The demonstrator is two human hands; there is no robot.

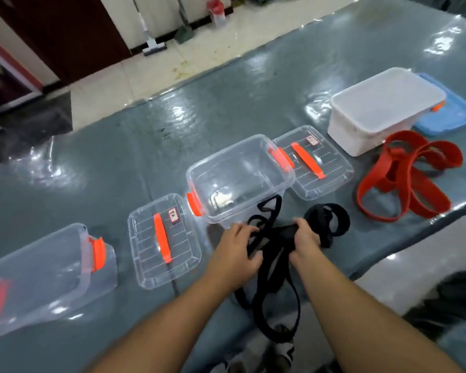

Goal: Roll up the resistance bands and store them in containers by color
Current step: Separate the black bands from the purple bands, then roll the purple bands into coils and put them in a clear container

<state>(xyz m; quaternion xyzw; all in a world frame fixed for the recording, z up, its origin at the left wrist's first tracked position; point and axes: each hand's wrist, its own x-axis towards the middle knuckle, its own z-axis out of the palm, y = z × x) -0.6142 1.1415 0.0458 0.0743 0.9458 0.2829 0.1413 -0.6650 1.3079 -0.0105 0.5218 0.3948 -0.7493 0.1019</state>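
Your left hand [233, 253] and right hand [306, 236] both grasp the tangled black rubber resistance bands [273, 267]. The bands' loops hang off the table edge, just beside the open clear plastic container [283, 181].

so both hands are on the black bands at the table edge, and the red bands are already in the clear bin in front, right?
Not quite. Both the left hand and right hand do grip the black bands, but the red bands lie loose on the table, right of the clear bin, not inside it. The head view shows that bin holding no band.
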